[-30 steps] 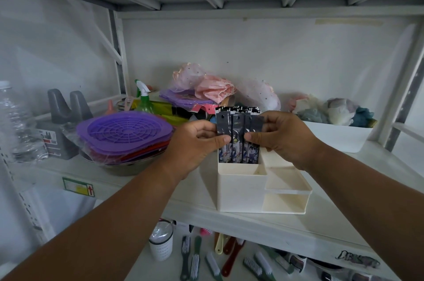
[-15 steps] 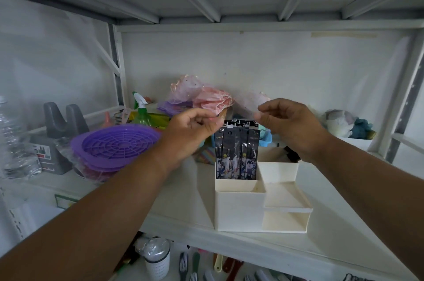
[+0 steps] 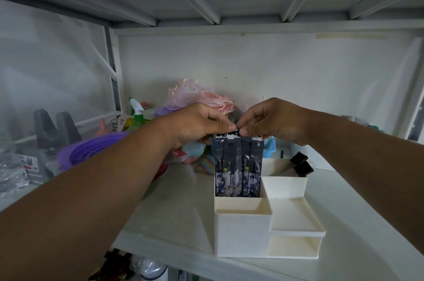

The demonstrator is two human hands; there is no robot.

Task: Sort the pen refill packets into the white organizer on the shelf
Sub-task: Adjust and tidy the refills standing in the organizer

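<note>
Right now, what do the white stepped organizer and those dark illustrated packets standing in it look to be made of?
The white stepped organizer looks like matte moulded plastic: uniform walls, rounded edges, no grain. The dark illustrated refill packets look like glossy printed plastic film or thin card; light glints on their flat fronts, and punched hang holes show at the top. Which of the two, I cannot tell.

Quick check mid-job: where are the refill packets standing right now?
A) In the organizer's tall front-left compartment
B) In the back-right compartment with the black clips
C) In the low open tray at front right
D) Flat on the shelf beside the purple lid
A: the packets stand upright in the front-left compartment of the organizer, with the left hand and the right hand pinching their tops.
</note>
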